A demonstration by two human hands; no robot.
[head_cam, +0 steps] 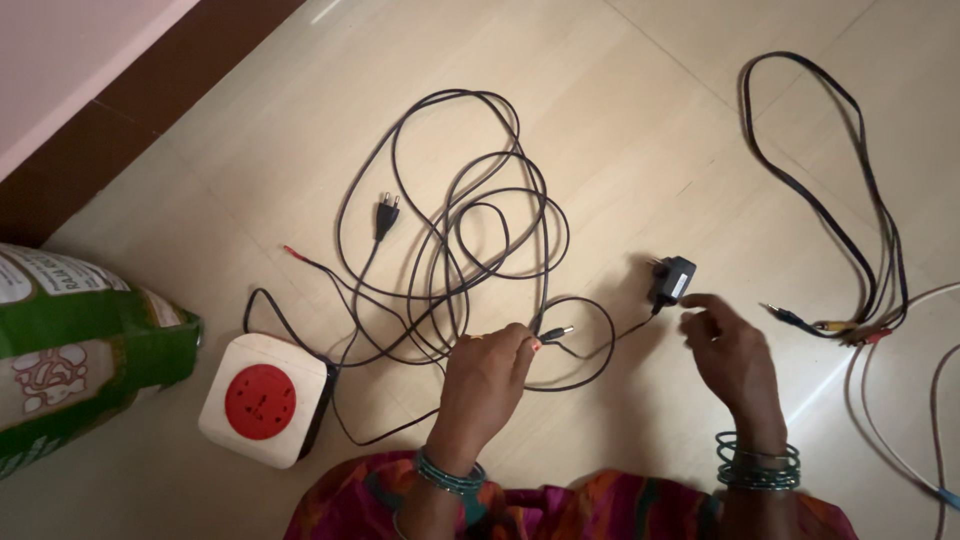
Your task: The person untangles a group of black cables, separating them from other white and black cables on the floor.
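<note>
Here the left hand (487,372) pinches the black cable (470,270) near its barrel plug (556,333), while the open right hand (728,352) hovers just beside the adapter (672,279).

On the floor (620,110), a tangled cable (470,250) lies in the middle, its 2-pin plug (386,214) at the left edge of the loops. A socket box (264,400) sits nearer, left of the tangle, with a sack (70,350) further left. An adapter (672,280) lies right of the tangle; another cable bundle (850,200) lies far right.
</note>
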